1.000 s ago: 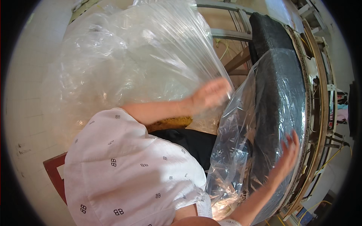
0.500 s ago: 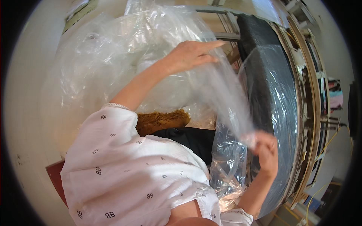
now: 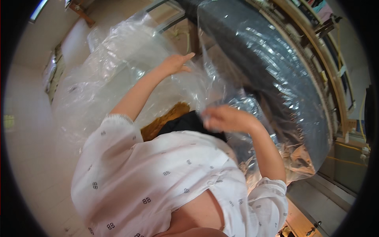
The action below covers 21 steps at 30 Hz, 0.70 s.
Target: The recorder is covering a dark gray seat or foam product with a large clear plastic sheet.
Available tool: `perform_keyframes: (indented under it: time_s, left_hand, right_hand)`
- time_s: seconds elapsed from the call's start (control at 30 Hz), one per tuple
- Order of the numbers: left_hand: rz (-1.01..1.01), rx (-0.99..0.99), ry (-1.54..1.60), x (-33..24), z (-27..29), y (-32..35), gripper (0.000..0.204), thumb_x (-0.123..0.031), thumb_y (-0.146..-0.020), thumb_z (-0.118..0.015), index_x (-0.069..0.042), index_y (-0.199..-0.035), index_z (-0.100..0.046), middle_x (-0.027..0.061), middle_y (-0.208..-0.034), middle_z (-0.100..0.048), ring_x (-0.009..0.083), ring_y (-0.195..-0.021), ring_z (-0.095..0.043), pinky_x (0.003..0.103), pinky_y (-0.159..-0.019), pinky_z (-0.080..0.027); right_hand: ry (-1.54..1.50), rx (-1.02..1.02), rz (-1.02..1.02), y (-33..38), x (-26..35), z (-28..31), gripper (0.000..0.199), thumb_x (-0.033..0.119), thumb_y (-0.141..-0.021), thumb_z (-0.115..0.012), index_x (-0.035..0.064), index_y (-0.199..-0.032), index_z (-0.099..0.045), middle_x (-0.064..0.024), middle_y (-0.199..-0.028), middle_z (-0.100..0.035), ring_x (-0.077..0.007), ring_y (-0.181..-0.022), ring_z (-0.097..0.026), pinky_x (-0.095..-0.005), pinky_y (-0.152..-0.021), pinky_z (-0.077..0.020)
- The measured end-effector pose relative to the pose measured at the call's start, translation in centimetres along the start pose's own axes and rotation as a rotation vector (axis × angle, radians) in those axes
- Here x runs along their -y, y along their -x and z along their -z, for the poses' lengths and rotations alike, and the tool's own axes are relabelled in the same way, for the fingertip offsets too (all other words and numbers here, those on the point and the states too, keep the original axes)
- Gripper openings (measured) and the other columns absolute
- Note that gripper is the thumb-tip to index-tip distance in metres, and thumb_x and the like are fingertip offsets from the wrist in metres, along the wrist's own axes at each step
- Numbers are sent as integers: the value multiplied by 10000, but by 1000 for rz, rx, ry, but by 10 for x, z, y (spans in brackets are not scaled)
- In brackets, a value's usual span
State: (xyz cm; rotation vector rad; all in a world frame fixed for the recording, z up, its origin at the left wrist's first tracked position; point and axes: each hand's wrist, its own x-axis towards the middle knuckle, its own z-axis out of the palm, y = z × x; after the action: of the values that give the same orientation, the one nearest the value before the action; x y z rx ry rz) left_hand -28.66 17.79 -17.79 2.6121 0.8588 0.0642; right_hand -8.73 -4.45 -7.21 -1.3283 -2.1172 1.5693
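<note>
Since half a second ago the view has swung, and the right hand (image 3: 225, 118) has come in from the edge of the dark panel toward the middle, while the left hand (image 3: 175, 63) has stayed raised against the plastic.

The clear plastic sheeting (image 3: 118, 75) is the largest thing here: a big, crinkled, glossy mass billowing up to the left and ahead of the person, see-through with white glare streaks and many folds. It carries on to the right as a tighter skin over a long dark grey padded panel (image 3: 268, 67), which stands on edge and curves along the right side beside a wooden frame (image 3: 316, 67). At the panel's lower end the plastic bunches into loose wrinkles.

The left hand is open, fingers stretched out and pressed flat against the sheeting. The right hand is blurred; it looks loosely curled at the plastic's free edge, but I cannot tell whether it grips it. The white patterned sleeve (image 3: 114, 158) fills the foreground.
</note>
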Motion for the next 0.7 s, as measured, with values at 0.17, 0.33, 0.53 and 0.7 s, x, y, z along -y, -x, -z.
perform_keyframes:
  time_s: [0.17,0.33,0.53,0.7]
  left_hand:
    - [109,13,-1,31,-31,45,225,-257,-835,-545,-67,-954,-567,187,-850,-595,371,-814,-572,438,-705,-451]
    - [-295,57,532,-151,48,44,160,-226,-850,-523,-80,-905,-558,133,-797,-592,323,-762,-589,391,-666,-454]
    - [-1074,575,938,-343,70,79,146,-180,-812,-555,-54,-870,-511,157,-750,-571,352,-699,-575,441,-611,-440]
    - [-1056,84,931,-326,131,74,152,-94,-813,-567,-28,-946,-532,123,-725,-565,249,-667,-595,331,-558,-455]
  right_hand:
    - [-235,-9,137,54,26,-23,240,88,-840,-525,27,-1067,-574,-58,-733,-601,-107,-704,-560,-264,-652,-450]
    - [-710,-599,5,53,16,37,328,212,-866,-548,17,-1130,-544,-41,-971,-601,-120,-806,-555,-247,-692,-452]
    - [-269,-442,43,-34,15,16,525,332,-862,-539,-48,-1219,-473,-118,-1091,-586,-185,-873,-567,-270,-773,-456]
    - [-467,-721,-92,73,-23,-49,488,318,-869,-520,-68,-1167,-512,-142,-1072,-592,-201,-808,-570,-280,-719,-466]
